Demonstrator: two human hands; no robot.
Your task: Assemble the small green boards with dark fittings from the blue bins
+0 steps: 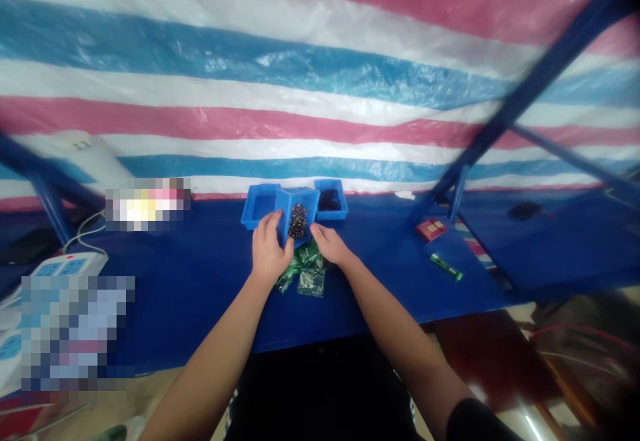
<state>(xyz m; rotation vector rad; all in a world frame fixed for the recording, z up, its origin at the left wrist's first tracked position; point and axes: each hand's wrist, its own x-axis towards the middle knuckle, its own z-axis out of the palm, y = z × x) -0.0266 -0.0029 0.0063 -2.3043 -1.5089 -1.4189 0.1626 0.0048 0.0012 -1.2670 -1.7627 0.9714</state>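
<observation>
Between my two hands is a blue plastic bin (291,199) tilted toward me, with a heap of small dark and brassy metal parts (298,221) in it. My left hand (269,247) grips its left side, fingers along the wall and thumb at the near edge. At the right side, my right hand (330,244) is closed on the bin's near corner, its thumb toward the rim. Just below the bin lie several small clear and green plastic packets (311,282), partly covered by the bin and hands.
Behind the held bin stand a second blue bin (245,219) at left and a third (333,215) with black parts at right. A red box (431,229) and a green tube (446,267) lie rightward on the blue table (200,307). A power strip (75,267) sits at left.
</observation>
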